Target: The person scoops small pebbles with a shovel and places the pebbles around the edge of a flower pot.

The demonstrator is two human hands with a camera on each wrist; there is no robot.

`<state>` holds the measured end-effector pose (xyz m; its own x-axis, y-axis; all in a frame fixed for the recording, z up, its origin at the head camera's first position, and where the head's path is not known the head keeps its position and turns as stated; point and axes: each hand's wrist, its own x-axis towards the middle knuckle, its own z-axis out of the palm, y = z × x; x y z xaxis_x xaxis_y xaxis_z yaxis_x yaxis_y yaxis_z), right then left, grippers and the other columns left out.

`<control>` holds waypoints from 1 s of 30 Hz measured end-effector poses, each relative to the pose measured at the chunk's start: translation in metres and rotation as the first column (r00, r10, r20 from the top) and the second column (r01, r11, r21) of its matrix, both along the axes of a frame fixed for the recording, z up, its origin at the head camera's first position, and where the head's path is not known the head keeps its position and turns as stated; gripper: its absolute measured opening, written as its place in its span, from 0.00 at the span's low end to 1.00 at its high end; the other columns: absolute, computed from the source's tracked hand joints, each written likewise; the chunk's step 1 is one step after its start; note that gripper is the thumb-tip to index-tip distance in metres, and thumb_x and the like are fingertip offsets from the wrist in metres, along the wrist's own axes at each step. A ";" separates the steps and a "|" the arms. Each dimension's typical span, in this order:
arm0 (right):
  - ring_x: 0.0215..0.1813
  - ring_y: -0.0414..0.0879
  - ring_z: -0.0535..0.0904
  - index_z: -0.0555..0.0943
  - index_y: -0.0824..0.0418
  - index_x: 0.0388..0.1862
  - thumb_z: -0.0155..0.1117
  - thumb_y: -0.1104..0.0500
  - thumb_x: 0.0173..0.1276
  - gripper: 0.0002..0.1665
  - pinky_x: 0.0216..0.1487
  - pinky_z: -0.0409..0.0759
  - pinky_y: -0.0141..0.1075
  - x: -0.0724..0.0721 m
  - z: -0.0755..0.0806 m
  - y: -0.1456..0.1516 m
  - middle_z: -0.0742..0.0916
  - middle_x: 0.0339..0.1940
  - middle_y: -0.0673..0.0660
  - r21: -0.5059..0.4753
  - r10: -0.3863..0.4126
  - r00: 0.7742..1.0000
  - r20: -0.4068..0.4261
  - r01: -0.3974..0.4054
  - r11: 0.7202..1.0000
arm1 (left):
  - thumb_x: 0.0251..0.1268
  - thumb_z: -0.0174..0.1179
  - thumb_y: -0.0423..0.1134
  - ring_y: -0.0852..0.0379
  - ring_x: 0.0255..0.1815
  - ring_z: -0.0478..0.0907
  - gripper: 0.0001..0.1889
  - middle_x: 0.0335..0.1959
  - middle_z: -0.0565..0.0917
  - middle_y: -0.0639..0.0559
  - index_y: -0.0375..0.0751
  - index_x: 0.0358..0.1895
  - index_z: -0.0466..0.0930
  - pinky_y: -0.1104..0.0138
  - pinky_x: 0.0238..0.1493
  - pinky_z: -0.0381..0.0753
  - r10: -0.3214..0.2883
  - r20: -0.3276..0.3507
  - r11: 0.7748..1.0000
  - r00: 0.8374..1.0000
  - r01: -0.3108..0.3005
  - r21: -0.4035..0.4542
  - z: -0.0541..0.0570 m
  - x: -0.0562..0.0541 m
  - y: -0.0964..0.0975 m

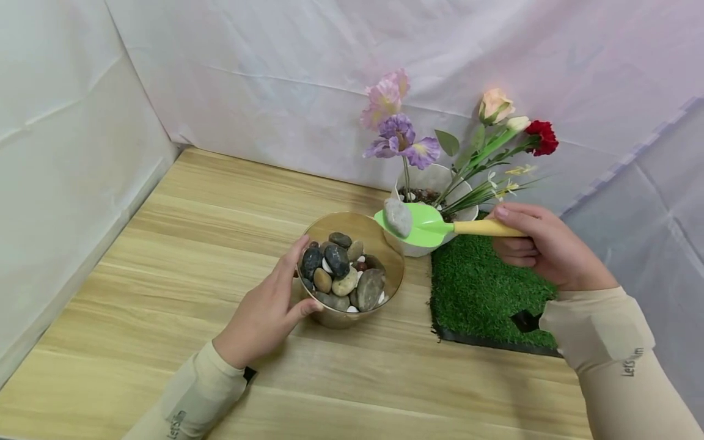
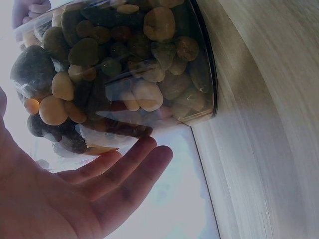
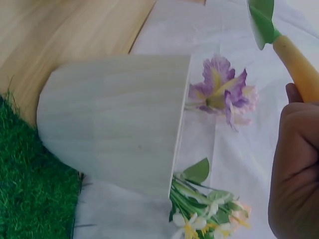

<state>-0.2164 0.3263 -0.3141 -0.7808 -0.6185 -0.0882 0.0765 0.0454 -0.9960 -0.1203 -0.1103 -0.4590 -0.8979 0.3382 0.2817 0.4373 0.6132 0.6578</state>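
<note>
In the head view my right hand (image 1: 541, 244) grips the yellow handle of a small garden trowel (image 1: 426, 229) with a green blade. A grey stone (image 1: 398, 217) lies on the blade, which is held above the white flowerpot (image 1: 474, 211) and reaches to the rim of a see-through amber bucket (image 1: 393, 275). That bucket holds many pebbles (image 1: 337, 261), dark, tan and white. My left hand (image 1: 264, 302) holds the bucket's left side, thumb at the near rim. The left wrist view shows its fingers (image 2: 132, 186) against the bucket's wall. The right wrist view shows the trowel's blade (image 3: 261, 22) only in part.
Artificial flowers (image 1: 398, 140) stand in the white pot, among them purple irises and a red carnation (image 1: 543, 137). A green turf mat (image 1: 484, 293) lies to the right on the wooden table (image 1: 137, 275). Pale cloth (image 1: 264, 79) hangs behind and at the sides.
</note>
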 end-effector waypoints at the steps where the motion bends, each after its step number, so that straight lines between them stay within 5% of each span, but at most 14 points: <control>1: 0.18 0.48 0.47 0.79 0.62 0.41 0.37 0.62 0.93 0.23 0.17 0.44 0.41 -0.001 0.000 0.002 0.59 0.20 0.54 -0.013 -0.007 1.000 0.003 0.007 1.000 | 0.71 0.37 0.80 0.29 0.75 0.71 0.54 0.89 0.55 0.43 0.54 0.91 0.36 0.39 0.45 0.86 0.001 0.000 1.000 1.000 -0.001 -0.002 0.000 0.000 0.000; 16: 0.18 0.46 0.45 0.79 0.63 0.41 0.29 0.63 0.94 0.28 0.20 0.43 0.37 -0.017 -0.014 0.039 0.57 0.20 0.53 -0.216 -0.030 0.988 0.151 0.062 0.974 | 0.71 0.36 0.81 0.30 0.75 0.72 0.54 0.88 0.55 0.43 0.54 0.91 0.37 0.39 0.44 0.86 0.004 -0.012 1.000 1.000 -0.004 -0.008 -0.002 -0.001 -0.001; 30: 0.21 0.50 0.43 0.76 0.59 0.40 0.46 0.56 0.93 0.18 0.23 0.44 0.41 -0.035 -0.026 0.048 0.58 0.22 0.54 0.043 -0.247 0.964 0.097 0.244 0.969 | 0.70 0.36 0.81 0.31 0.77 0.70 0.55 0.89 0.54 0.44 0.54 0.91 0.37 0.38 0.46 0.86 0.002 -0.002 1.000 1.000 -0.002 0.002 -0.003 -0.002 0.000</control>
